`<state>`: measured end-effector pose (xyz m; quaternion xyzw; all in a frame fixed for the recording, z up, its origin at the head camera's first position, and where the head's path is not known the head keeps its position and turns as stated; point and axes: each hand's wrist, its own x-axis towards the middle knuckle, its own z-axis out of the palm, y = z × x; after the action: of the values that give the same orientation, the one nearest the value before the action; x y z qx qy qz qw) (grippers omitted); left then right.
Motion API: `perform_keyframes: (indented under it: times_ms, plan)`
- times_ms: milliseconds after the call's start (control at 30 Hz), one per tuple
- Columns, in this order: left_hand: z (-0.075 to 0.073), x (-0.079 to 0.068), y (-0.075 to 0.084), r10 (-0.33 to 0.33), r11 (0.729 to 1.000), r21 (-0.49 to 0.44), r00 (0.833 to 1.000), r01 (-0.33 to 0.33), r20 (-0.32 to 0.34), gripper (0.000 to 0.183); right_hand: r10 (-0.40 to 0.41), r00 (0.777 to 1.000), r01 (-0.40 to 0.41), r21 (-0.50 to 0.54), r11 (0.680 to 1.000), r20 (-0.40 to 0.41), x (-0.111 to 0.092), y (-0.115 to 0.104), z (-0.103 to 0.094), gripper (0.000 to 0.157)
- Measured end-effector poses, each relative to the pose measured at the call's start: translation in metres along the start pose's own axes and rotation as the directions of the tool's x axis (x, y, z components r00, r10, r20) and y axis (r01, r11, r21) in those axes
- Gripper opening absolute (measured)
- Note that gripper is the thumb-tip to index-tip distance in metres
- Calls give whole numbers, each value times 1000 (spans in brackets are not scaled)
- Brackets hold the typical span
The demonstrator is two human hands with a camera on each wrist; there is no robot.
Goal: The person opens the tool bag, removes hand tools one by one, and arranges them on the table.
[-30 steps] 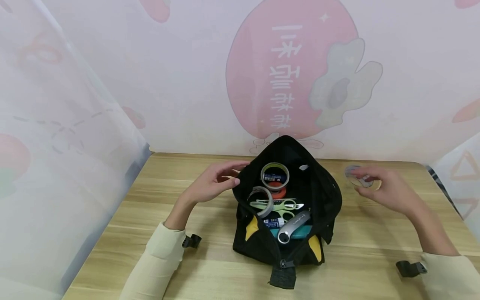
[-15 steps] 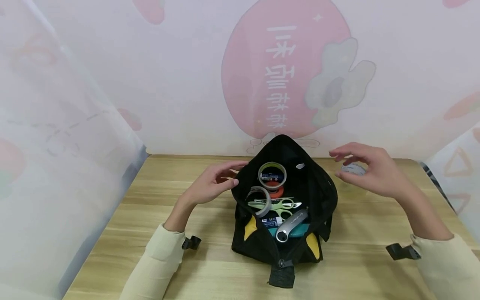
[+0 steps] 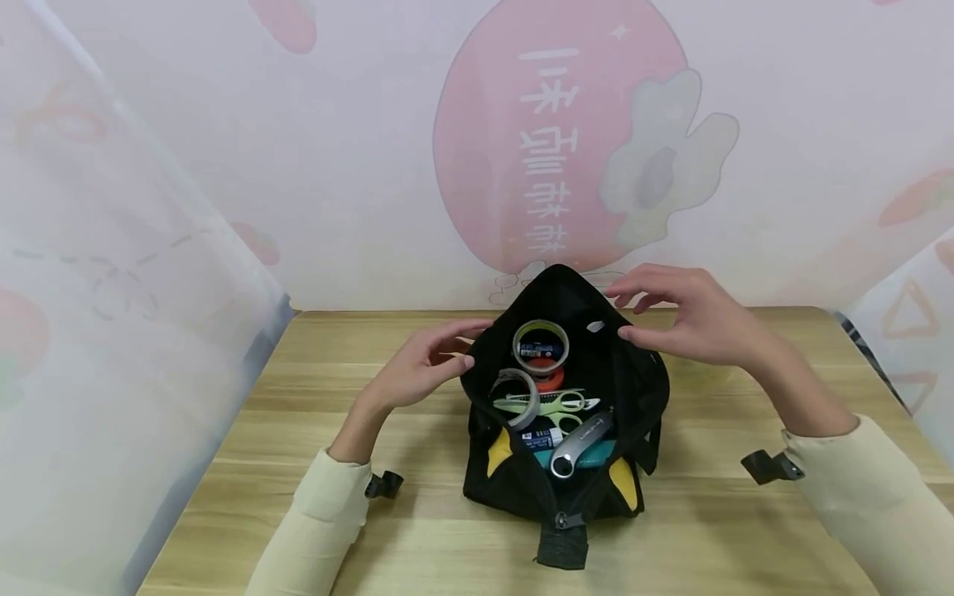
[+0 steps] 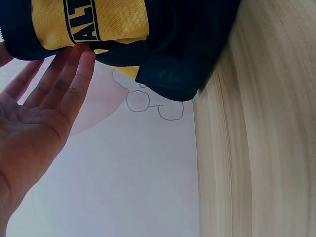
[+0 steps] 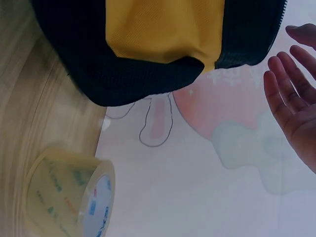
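Note:
A black and yellow zip tool bag (image 3: 503,488) stands unzipped at mid-table in the head view. My left hand (image 3: 417,364) touches its left side with extended fingers, the thumb by the rim. Above the right rim hovers my right hand (image 3: 686,319), fingers loosely bent, holding nothing. Inside the bag are a yellowish tape roll (image 3: 516,346), a grey tape roll (image 3: 532,406), a red ring (image 3: 550,382), green-handled scissors (image 3: 553,406), a blue and white glue stick (image 3: 542,439) and a grey rounded tool (image 3: 581,447). A teal item (image 3: 596,454) lies beneath that tool.
A wide roll of clear packing tape (image 5: 59,195) stands on the wooden table (image 3: 313,430), right of the bag; the right hand mostly hides it in the head view. A pale printed backdrop (image 3: 358,165) rises behind the table.
My right hand has let go of the packing tape roll on the right and moved left, up to the bag's right rim. The left hand has stayed at the bag's left side.

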<state>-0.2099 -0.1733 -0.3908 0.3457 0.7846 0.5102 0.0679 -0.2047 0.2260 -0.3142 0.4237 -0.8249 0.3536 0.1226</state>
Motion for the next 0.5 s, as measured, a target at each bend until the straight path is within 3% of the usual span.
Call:
perform_keyframes:
  times_ms: [500]
  plan:
    - [-2, -5, 1, 2, 1000, 16, 1000, -2, -14, 53, 3, 992, -3, 1, 1000, 126, 34, -16, 26, 44]
